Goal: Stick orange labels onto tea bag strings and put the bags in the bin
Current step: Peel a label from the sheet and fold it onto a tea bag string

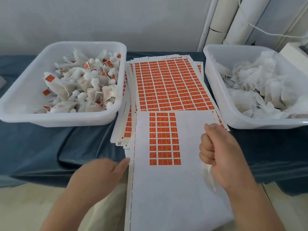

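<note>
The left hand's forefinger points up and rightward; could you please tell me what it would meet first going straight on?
The left hand would first meet the left margin of the top label sheet, which its fingertip seems almost to touch; beyond lie the remaining orange labels. Height above the paper is unclear.

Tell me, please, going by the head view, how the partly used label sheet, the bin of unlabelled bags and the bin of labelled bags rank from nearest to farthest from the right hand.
1. The partly used label sheet: under the right hand, at its right edge.
2. The bin of unlabelled bags: just beyond the hand, on the right.
3. The bin of labelled bags: across the sheets, far left.
</note>
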Motion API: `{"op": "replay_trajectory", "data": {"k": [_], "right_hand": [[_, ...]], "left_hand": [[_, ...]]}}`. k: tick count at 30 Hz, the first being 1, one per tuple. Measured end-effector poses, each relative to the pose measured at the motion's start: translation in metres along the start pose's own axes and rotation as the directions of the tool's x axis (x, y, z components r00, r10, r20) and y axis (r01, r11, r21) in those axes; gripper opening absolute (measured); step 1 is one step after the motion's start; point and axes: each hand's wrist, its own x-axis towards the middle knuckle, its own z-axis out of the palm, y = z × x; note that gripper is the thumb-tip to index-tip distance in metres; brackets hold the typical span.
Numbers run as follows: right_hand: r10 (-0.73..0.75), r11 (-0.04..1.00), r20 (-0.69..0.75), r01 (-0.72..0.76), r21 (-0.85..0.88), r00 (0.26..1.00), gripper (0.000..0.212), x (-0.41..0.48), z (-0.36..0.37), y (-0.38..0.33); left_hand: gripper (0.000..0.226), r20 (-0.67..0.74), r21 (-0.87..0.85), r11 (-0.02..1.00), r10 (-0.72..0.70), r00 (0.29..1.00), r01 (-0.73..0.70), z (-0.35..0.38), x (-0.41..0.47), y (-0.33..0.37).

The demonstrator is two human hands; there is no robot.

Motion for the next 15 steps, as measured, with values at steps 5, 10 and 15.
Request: {"op": "replay_trajectory", "data": {"k": [5, 10, 15], "right_hand": [[0.151, 0.988, 0.057, -0.149, -0.026, 0.987, 0.047, 0.009, 0.012, 0.013], [0.177, 0.984, 0.039, -0.175, -0.040, 0.983, 0.041, 0.019, 0.020, 0.022], [0.168, 0.984, 0.073, -0.163, -0.078, 0.983, 0.043, 0.022, 0.029, 0.018]], "left_hand": [[0.081, 0.325, -0.446, 0.891, 0.079, 0.942, 0.079, 0.010, -0.006, -0.003], [0.063, 0.238, -0.762, 0.638, 0.124, 0.963, 0.106, 0.010, -0.005, 0.018], [0.015, 0.220, -0.867, 0.480, 0.123, 0.968, 0.136, 0.006, -0.002, 0.040]]}}
